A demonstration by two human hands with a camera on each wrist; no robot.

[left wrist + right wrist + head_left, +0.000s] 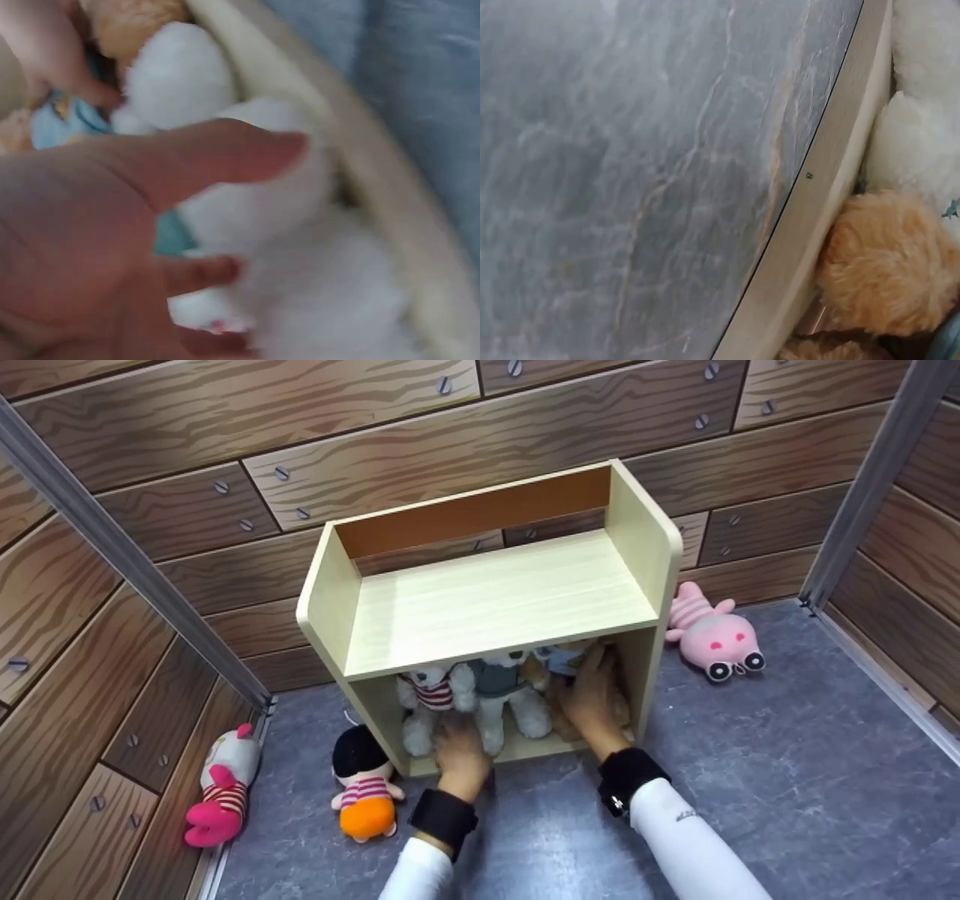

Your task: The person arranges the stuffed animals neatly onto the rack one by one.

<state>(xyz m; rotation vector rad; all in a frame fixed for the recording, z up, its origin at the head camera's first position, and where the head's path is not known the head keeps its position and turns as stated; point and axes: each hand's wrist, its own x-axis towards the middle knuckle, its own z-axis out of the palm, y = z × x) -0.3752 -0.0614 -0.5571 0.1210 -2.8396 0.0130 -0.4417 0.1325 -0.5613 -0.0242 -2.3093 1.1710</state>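
On the lower shelf of the pale wooden bookcase sit several plush toys. My left hand is at the legs of a white plush dog in a red-striped shirt; in the left wrist view its thumb is straight and its fingers lie against white fur. Beside that dog sits a white plush in a grey-green shirt. At the shelf's right end my right hand rests over a brown plush bear in blue clothing, partly hidden by the hand. Its brown furry foot shows in the right wrist view.
A doll with black hair and orange shorts lies left of the bookcase. Farther left, a grey and pink plush leans by the wall. A pink plush with big eyes is on the floor at right. Wood-patterned walls surround the grey floor.
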